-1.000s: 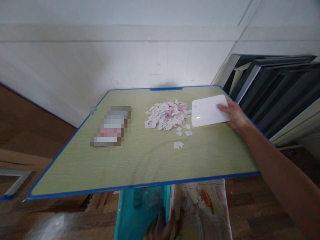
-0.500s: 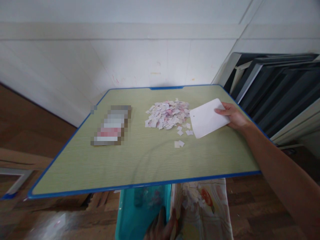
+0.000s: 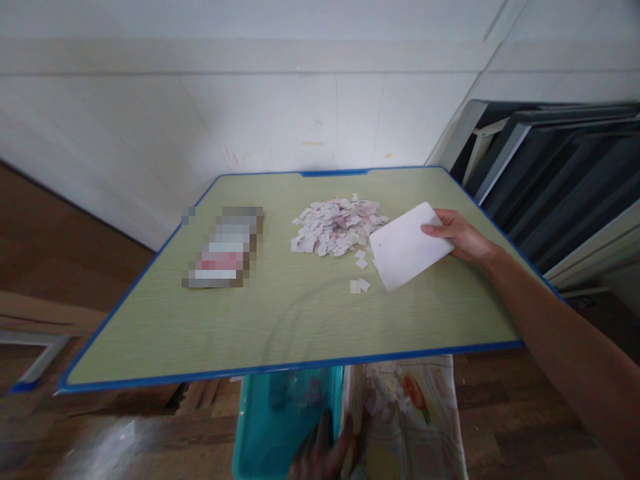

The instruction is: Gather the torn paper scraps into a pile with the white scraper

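Note:
My right hand (image 3: 457,233) grips a thin, white flat card (image 3: 411,247) by its right side, thumb on top. The card has rounded corners and a small hole near its left edge. It is tilted over the right side of a heap of small paper pieces (image 3: 337,227); whether it touches the table cannot be told. A few loose paper pieces (image 3: 359,287) lie just left of the card's lower corner. Below the table, in shadow, my left hand (image 3: 317,457) is by the rim of a teal plastic tub (image 3: 245,427), thumb apart from the fingers, nothing visible in it.
The pale green table (image 3: 200,340) has a blue edge and stands against a white wall. A blurred-out flat item (image 3: 220,250) lies at its left. Under the front edge, a patterned cloth (image 3: 435,427) bears more paper pieces. Dark panels (image 3: 555,160) lean at the right.
My right hand has moved the white card left and slightly toward me, so it now covers some loose pieces. My left hand has stayed about where it was.

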Demonstrator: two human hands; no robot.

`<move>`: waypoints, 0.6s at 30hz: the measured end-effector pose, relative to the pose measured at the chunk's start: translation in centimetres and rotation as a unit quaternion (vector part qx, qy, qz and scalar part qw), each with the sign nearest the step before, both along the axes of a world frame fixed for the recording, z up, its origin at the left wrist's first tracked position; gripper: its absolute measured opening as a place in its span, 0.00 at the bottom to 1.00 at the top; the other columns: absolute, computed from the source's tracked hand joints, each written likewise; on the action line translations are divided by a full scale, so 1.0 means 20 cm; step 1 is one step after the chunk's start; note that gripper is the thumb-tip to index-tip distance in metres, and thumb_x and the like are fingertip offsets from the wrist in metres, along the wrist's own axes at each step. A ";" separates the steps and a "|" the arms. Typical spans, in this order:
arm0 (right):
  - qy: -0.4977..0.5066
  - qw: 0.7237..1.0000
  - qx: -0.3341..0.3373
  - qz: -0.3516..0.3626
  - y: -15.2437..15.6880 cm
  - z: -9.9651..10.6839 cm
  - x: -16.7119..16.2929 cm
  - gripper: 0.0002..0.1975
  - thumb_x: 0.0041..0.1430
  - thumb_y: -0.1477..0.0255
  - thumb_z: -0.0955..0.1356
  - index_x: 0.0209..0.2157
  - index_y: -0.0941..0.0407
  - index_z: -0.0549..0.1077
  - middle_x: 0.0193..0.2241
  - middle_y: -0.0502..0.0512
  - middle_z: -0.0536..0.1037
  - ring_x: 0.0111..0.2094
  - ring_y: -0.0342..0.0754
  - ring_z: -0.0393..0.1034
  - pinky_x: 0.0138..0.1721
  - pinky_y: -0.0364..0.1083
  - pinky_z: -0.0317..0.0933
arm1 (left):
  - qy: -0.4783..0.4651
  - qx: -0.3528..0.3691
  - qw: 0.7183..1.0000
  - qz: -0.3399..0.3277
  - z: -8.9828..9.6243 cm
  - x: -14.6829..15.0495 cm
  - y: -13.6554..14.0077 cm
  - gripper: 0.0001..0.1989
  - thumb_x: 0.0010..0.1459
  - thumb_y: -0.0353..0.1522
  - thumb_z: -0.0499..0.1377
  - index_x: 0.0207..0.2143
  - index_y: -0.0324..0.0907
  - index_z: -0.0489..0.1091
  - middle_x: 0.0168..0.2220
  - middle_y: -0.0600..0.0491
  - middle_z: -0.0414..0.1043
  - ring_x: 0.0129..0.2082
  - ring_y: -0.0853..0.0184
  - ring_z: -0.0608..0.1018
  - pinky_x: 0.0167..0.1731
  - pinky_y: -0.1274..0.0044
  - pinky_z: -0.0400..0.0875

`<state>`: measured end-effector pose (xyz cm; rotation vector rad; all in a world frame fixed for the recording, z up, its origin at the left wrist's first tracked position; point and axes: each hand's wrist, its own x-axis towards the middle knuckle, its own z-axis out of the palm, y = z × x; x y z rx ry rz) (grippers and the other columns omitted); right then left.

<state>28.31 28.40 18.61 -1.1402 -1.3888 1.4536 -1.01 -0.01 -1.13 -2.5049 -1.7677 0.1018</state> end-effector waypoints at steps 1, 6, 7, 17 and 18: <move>0.005 1.000 0.001 0.001 0.00 0.00 0.00 0.14 0.42 0.70 0.71 0.35 0.57 0.74 0.26 0.51 0.76 0.22 0.41 0.68 0.22 0.39 0.60 | 0.003 0.003 1.000 0.000 0.01 0.00 0.00 0.34 0.42 0.20 0.57 0.48 0.61 0.58 0.43 0.51 0.71 0.30 0.67 0.75 0.28 0.79 0.71; 0.017 0.999 0.017 -0.025 0.00 -0.01 0.00 0.14 0.43 0.70 0.70 0.35 0.56 0.74 0.27 0.51 0.76 0.21 0.41 0.67 0.21 0.40 0.59 | 0.013 -0.006 1.000 -0.004 0.03 0.00 0.01 0.36 0.40 0.18 0.56 0.48 0.60 0.58 0.43 0.51 0.71 0.31 0.68 0.75 0.29 0.81 0.70; 0.016 0.999 0.017 -0.023 0.00 -0.01 0.00 0.13 0.43 0.70 0.70 0.35 0.56 0.74 0.27 0.51 0.76 0.21 0.41 0.67 0.22 0.40 0.59 | 0.013 -0.008 1.000 -0.004 0.03 0.00 0.01 0.36 0.40 0.18 0.56 0.49 0.60 0.58 0.43 0.50 0.71 0.32 0.67 0.75 0.29 0.80 0.71; 0.013 1.000 0.008 -0.001 -0.01 -0.01 -0.01 0.14 0.42 0.70 0.70 0.35 0.55 0.74 0.27 0.51 0.76 0.22 0.42 0.68 0.23 0.40 0.60 | 0.010 -0.008 1.000 -0.003 0.01 0.00 0.00 0.37 0.39 0.17 0.56 0.49 0.60 0.58 0.43 0.52 0.71 0.29 0.68 0.75 0.27 0.81 0.71; 0.011 1.000 0.010 -0.005 -0.01 0.00 -0.01 0.14 0.42 0.70 0.70 0.35 0.56 0.74 0.27 0.51 0.76 0.22 0.42 0.68 0.22 0.40 0.60 | 0.012 -0.010 1.000 -0.002 0.01 0.00 0.00 0.38 0.39 0.17 0.56 0.49 0.61 0.57 0.43 0.53 0.71 0.29 0.68 0.75 0.27 0.81 0.71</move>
